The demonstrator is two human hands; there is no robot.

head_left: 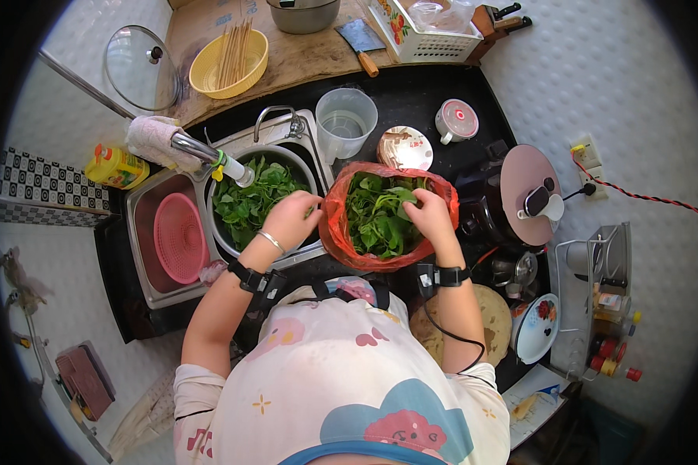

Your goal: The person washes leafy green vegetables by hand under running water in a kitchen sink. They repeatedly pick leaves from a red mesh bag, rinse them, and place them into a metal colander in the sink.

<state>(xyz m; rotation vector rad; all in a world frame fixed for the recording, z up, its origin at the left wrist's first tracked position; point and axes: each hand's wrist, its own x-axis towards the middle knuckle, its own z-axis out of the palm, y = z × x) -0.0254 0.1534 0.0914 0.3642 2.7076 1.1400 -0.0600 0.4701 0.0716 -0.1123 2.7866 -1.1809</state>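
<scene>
Leafy greens (378, 221) fill an open red plastic bag (334, 238) on the black counter, right of the sink. My right hand (433, 218) is at the bag's right side, its thumb and fingers closed on a leafy stem. Over the right edge of a metal basin (212, 224) hovers my left hand (294, 218), fingers curled near the bag's left rim; whether it holds anything small cannot be told. More greens (253, 197) lie in that basin, which sits in the right sink bowl under a faucet pipe wrapped with a cloth (160, 139).
A pink colander (180, 238) lies in the left sink bowl (142, 256). Behind the bag stand a clear plastic pitcher (346, 122), stacked small plates (407, 148) and a lidded cup (456, 119). A cleaver (360, 38) rests farther back; a dark cooker (483, 195) stands at right.
</scene>
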